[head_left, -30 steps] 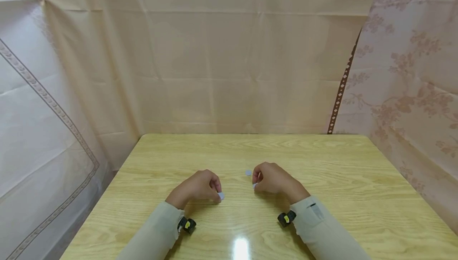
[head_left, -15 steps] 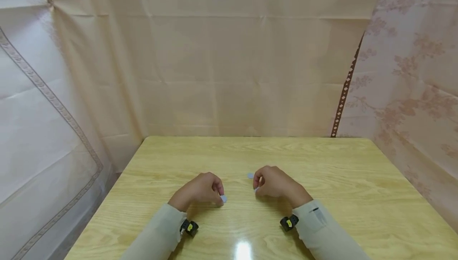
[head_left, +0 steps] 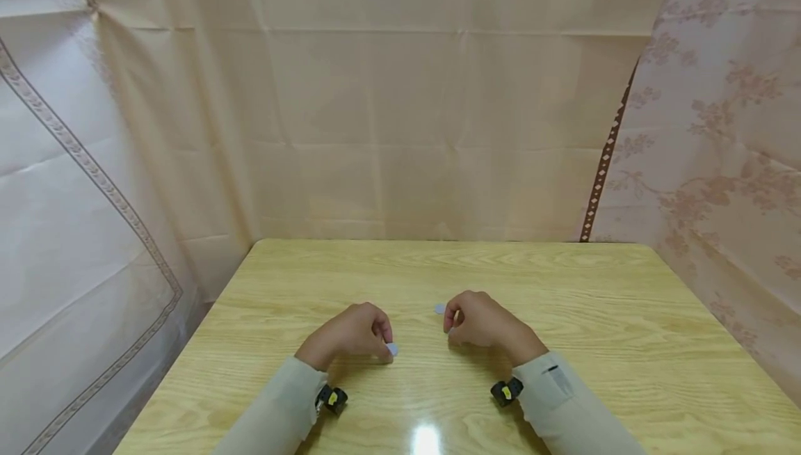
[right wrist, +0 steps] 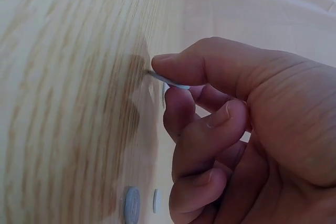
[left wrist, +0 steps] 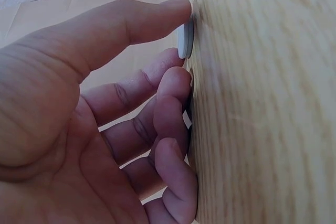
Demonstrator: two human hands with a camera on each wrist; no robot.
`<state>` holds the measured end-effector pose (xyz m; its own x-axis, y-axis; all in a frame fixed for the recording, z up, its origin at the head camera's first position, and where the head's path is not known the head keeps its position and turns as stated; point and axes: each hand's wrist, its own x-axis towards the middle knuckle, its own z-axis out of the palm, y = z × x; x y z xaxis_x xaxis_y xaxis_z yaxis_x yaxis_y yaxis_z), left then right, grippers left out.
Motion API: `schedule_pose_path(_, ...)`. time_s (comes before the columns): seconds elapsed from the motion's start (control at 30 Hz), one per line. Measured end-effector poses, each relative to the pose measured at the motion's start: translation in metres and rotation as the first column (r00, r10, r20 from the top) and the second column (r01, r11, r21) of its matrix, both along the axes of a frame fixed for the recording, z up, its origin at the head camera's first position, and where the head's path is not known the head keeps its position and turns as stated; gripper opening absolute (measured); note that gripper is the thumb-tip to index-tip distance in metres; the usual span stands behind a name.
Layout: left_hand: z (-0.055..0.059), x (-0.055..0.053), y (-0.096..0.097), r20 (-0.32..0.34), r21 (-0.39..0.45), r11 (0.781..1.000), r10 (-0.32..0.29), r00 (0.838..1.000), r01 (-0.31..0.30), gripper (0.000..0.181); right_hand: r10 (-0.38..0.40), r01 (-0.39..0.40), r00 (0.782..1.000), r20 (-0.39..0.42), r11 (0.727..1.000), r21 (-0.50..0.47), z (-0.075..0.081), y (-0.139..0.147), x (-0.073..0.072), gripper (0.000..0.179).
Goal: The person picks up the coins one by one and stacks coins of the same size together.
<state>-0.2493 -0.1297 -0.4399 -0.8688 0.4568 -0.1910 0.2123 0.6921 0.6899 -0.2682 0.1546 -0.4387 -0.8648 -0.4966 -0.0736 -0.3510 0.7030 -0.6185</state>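
Observation:
My left hand [head_left: 353, 333] is low over the wooden table, thumb and index finger pinching a small pale grey disc [head_left: 392, 349] by its edge. In the left wrist view this disc [left wrist: 185, 40] lies nearly flat along the tabletop, other fingers curled beside it. My right hand [head_left: 484, 319] pinches another thin round disc [right wrist: 169, 80] between thumb and index finger; it is tilted, one edge close to the wood. A third disc [head_left: 440, 308] lies flat just beyond and left of the right fingers.
Two more discs, a larger-looking grey one [right wrist: 132, 205] and a paler one [right wrist: 157, 201], appear low in the right wrist view, below the curled fingers. The table [head_left: 300, 267] ends at a beige curtain [head_left: 407, 128], with patterned cloths at both sides.
The whole head view has shifted slightly down and right. Both hands keep their places on the table; the disc in the right fingers shows less than before.

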Motion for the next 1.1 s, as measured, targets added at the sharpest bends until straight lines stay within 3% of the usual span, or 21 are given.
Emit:
schedule_pose_path(0.33, -0.0012, -0.0010, -0.0008, 0.001, 0.003, 1.000, -0.005, 1.000, 0.005, 0.021, -0.008, 0.008, 1.000, -0.021, 1.000, 0.017, -0.0016, 0.0003, -0.0011, 0.011)
schedule_pose_path(0.67, -0.0010, -0.0007, -0.0023, 0.016, 0.018, 1.000, -0.007, 1.000, 0.006, 0.022, -0.011, 0.011, 0.999, 0.040, 1.000, -0.012, 0.0021, 0.0007, 0.0004, 0.015)
schedule_pose_path(1.1, -0.0009, -0.0013, -0.0023, 0.022, 0.017, 1.000, -0.010, 1.000, 0.010, 0.023, 0.033, -0.032, 0.999, 0.011, 0.998, -0.060, 0.0003, 0.0031, 0.0037, 0.018)
